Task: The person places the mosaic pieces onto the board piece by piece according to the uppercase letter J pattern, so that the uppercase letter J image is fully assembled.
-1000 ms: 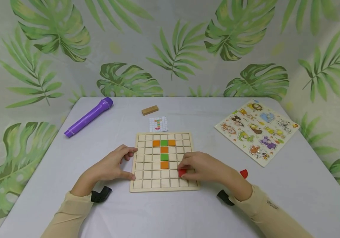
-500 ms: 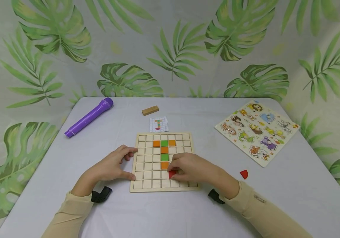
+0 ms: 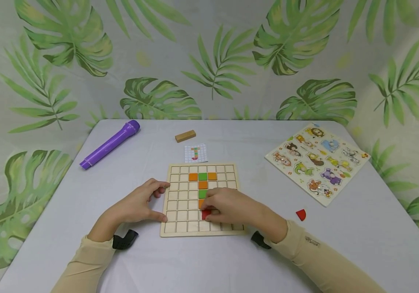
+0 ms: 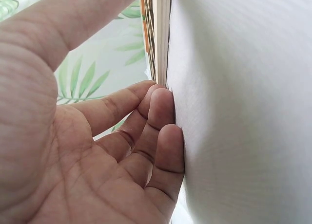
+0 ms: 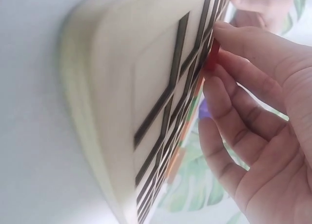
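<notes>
A wooden grid board lies on the white cloth with orange and green square tiles set in a T-like column. My right hand pinches a red tile between thumb and fingers, over the cell just below the lowest orange tile. In the right wrist view the red tile stands tilted at the board's surface. At the board's left edge, my left hand rests with fingertips and thumb touching the rim. The left wrist view shows its fingertips against the cloth and board edge.
A printed pattern card and a small wooden block lie behind the board. A purple toy microphone is at the back left, an animal puzzle board at the right. A red quarter-round piece lies right of my right hand.
My right hand has slid left across the board with the red tile, from two columns right of the tile column to beneath it. The left hand has stayed put.
</notes>
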The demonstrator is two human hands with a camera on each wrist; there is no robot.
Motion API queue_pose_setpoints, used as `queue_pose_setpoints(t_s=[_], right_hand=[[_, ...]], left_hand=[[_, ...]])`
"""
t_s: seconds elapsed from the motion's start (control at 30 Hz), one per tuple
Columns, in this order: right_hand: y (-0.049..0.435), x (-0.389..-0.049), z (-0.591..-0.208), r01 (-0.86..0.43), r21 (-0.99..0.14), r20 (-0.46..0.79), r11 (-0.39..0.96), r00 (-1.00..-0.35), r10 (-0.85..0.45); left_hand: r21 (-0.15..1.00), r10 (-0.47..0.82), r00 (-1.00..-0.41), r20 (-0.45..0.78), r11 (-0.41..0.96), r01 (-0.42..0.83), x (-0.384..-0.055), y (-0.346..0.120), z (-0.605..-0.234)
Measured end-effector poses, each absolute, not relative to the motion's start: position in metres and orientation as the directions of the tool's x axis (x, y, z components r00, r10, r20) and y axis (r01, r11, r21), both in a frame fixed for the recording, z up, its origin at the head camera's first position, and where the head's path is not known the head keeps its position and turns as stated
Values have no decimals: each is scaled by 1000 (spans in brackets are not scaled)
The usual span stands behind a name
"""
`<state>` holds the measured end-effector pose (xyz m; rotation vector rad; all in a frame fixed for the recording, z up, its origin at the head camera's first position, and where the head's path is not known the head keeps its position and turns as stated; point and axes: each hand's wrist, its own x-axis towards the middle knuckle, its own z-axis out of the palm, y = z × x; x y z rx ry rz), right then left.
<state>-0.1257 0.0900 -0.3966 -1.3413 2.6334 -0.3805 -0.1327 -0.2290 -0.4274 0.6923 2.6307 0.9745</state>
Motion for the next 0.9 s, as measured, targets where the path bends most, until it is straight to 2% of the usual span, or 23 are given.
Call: queue_pose_setpoints(t_s=[0.9], right_hand=[[85,-130,-398,-760,-324,-42,564,-583,-811]], left_hand=[[669,504,-859,-87,669,325,-133,-228,-427]])
